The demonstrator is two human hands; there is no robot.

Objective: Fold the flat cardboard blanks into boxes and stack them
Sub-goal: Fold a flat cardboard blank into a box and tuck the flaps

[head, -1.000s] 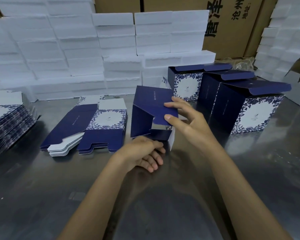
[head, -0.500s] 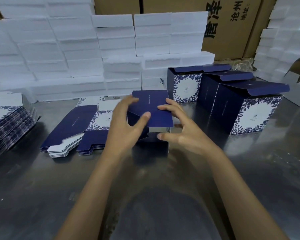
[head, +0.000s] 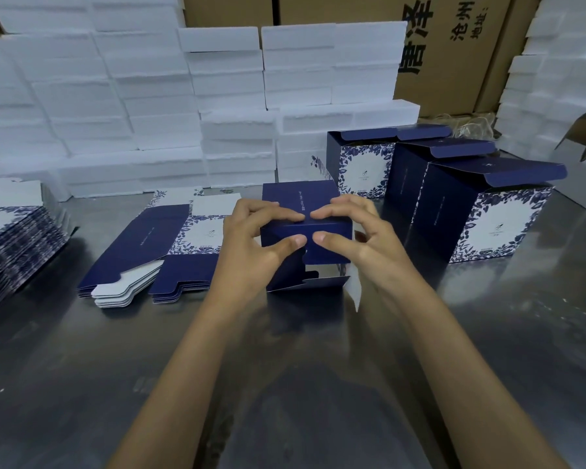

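Steel table (head: 487,333) bare near edge | left hand (head: 251,245), right hand (head: 369,238) both pinch half-folded box (head: 301,204)

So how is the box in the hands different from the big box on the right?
The box in the hands lies on its side with loose flaps below; the big box on the right stands upright, its lid flap raised. Both hands pinch the first; nothing touches the second. Only the second shows its flowery white face. Both are dark blue.
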